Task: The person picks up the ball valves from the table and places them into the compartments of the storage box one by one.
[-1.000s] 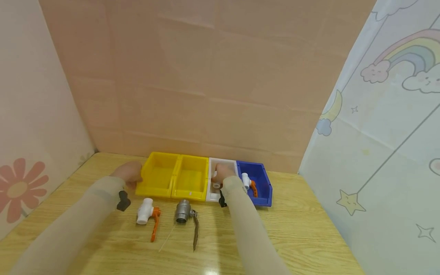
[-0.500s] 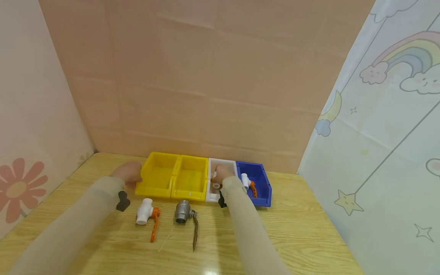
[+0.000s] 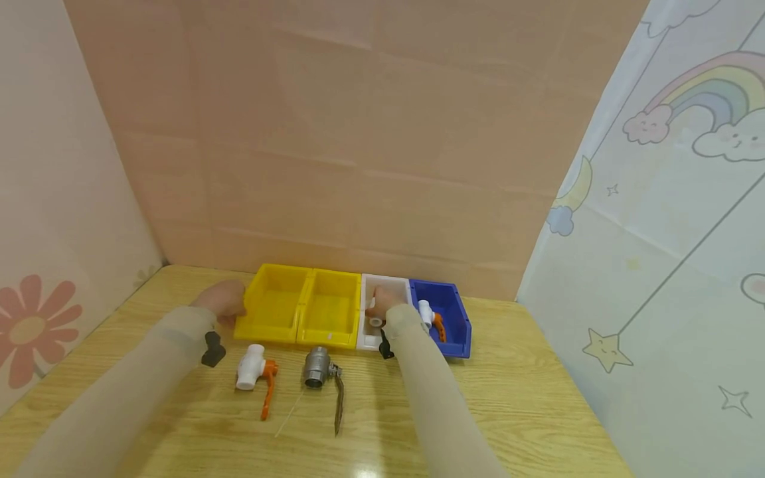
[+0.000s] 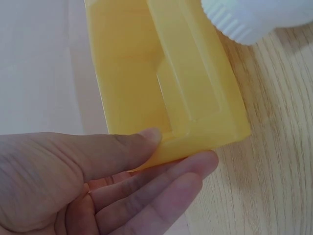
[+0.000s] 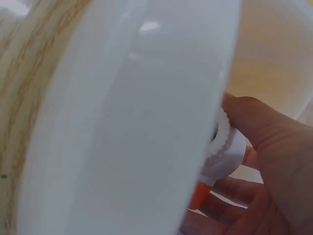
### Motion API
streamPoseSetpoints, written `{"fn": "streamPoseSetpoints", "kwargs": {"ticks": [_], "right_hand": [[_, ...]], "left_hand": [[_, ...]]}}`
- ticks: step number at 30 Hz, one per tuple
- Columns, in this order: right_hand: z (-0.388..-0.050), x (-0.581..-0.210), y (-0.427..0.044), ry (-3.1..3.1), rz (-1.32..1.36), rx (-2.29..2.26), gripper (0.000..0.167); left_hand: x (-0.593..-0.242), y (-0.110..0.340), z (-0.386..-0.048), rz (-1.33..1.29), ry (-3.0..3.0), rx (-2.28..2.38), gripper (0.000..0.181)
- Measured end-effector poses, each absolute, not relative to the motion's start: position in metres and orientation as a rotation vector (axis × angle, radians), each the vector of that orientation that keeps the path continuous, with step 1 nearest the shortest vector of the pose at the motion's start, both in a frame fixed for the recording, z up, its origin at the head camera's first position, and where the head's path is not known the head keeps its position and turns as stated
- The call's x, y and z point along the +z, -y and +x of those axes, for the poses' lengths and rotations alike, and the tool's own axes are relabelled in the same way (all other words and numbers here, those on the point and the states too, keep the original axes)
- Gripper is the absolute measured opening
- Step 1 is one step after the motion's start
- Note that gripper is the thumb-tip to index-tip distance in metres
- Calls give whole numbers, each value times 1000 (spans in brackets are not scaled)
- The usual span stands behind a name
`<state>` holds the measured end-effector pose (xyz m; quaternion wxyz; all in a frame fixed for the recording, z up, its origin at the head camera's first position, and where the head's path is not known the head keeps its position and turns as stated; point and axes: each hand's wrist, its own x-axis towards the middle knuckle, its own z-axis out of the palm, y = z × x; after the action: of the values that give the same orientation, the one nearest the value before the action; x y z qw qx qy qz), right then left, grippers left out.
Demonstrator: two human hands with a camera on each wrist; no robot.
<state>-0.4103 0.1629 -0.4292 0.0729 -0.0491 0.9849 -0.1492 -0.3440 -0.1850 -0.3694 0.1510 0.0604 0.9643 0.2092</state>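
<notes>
My left hand [image 3: 224, 300] pinches the left side wall of the leftmost yellow bin [image 3: 267, 318]. In the left wrist view the thumb lies on the rim and the fingers sit against the outside. My right hand [image 3: 387, 300] is inside the white bin [image 3: 368, 343] and holds a white plastic ball valve [image 5: 230, 159]. The thumb presses the valve's ribbed end, while fingers curl behind it. Part of its orange handle [image 5: 199, 195] shows; the bin's front wall hides the rest in the right wrist view.
Another yellow bin [image 3: 329, 318] stands between the left bin and the white one. The blue bin [image 3: 460, 328] at right contains a white valve [image 3: 426, 312] with an orange handle. In front lie another white valve [image 3: 251, 368], a steel ball valve [image 3: 317, 367] and a thin pale strip [image 3: 289, 413].
</notes>
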Motion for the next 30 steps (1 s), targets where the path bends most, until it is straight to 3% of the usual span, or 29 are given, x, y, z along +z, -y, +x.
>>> {"fn": "streamPoseSetpoints", "kwargs": {"ticks": [8,17,22,30], "right_hand": [[-413,-430,-163,-2931,-138,-443,39],[-414,-427,-166,-2913,-205,-390,39],[-402,-403,-162,-2945,-288,-320,31],[-385,-369,-163,-2953,-324,-420,41]], "left_hand": [[-370,188,-346,182,-2768,574,15],[-371,190,-347,178,-2750,622,20],[-370,188,-348,142,-2739,611,19],[-374,191,-350,173,-2747,619,17]]}}
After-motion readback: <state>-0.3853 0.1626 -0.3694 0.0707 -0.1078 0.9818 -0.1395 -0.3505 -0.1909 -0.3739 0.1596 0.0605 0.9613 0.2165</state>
